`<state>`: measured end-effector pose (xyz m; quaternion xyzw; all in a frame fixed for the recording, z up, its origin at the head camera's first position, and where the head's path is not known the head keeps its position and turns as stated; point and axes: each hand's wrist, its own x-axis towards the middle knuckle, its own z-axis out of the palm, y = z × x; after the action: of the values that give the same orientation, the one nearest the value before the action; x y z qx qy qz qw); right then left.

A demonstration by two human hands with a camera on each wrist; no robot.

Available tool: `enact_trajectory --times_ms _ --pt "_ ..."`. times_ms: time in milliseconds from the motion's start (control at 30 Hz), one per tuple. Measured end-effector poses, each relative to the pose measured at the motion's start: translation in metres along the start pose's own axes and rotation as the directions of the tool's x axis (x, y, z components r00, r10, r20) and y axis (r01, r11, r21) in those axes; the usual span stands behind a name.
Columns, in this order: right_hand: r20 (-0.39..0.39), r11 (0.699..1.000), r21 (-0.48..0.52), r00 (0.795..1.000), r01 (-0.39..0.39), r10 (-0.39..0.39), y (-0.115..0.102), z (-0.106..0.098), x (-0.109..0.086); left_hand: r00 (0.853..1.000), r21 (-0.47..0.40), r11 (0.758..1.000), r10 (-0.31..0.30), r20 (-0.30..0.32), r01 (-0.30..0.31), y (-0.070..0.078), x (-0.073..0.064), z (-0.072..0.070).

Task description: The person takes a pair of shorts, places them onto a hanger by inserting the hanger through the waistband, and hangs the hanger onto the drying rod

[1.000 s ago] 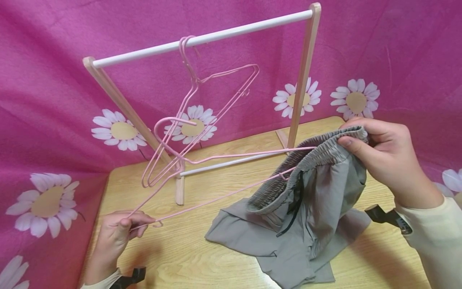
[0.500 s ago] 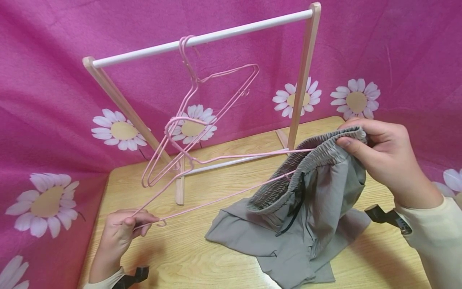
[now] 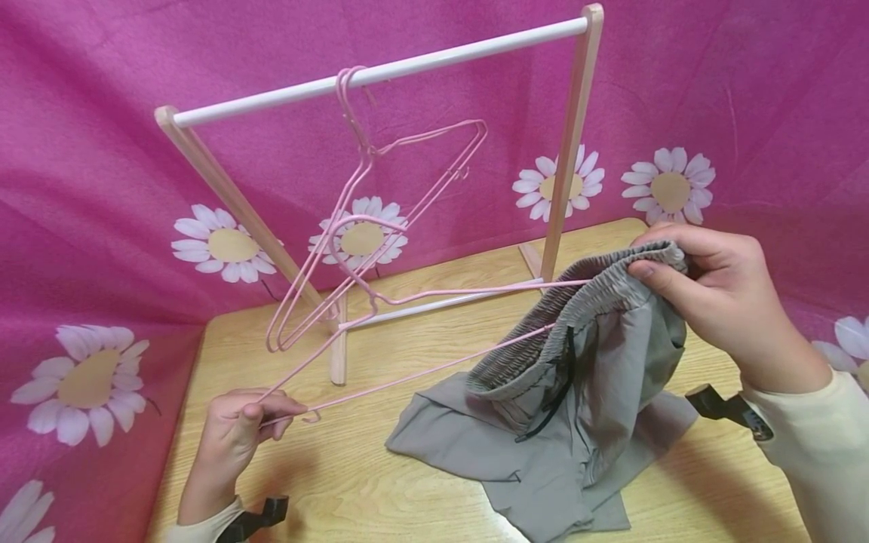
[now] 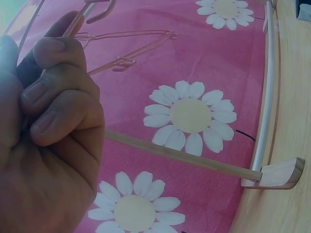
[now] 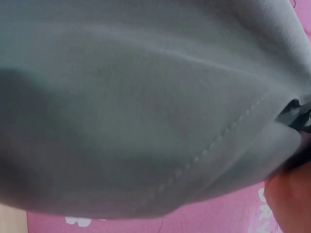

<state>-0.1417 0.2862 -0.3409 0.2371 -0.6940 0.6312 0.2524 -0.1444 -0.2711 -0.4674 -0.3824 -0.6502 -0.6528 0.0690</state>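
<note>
My left hand [image 3: 237,434] pinches one end of a pink wire hanger [image 3: 421,379], its hook pointing up and away. The hanger's other end runs inside the elastic waistband [image 3: 611,283] of grey pants [image 3: 614,385], where the cloth hides it. With thumb and fingers, my right hand [image 3: 720,290] grips that waistband at its far right side. A black drawstring [image 3: 558,392] dangles at the front. The legs of the pants spread over the table. In the left wrist view, curled fingers [image 4: 68,92] hold the hanger end. Grey cloth [image 5: 146,107] fills most of the right wrist view.
A small garment rack with a white rail [image 3: 462,56] and wooden posts [image 3: 573,143] stands at the back of the wooden table [image 3: 326,467]. Two pink hangers [image 3: 353,181] hang from the rail, behind the held one. A magenta cloth [image 3: 434,158] with daisies covers the walls.
My left hand has moved slightly right, sliding the hanger further into the waistband; its hook has shifted right too. My right hand has moved a little left, still gripping the waistband.
</note>
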Motion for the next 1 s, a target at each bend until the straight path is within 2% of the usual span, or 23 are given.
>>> enact_trajectory --times_ms 367,733,1000 --pt "0.057 0.997 -0.048 0.997 0.056 -0.053 -0.0003 -0.0012 0.002 1.0 0.003 1.0 -0.005 -0.01 0.005 -0.0005 0.0002 0.0006" --pt "0.086 0.991 -0.103 0.994 0.081 -0.072 -0.0016 -0.004 0.0022 1.0 0.003 1.0 0.023 0.003 -0.023 0.0002 0.0002 -0.0016" --pt "0.103 0.957 -0.276 0.992 0.094 -0.068 -0.0046 -0.0051 0.0033 0.999 -0.024 0.999 0.048 0.004 -0.048 0.0003 0.0006 -0.0028"
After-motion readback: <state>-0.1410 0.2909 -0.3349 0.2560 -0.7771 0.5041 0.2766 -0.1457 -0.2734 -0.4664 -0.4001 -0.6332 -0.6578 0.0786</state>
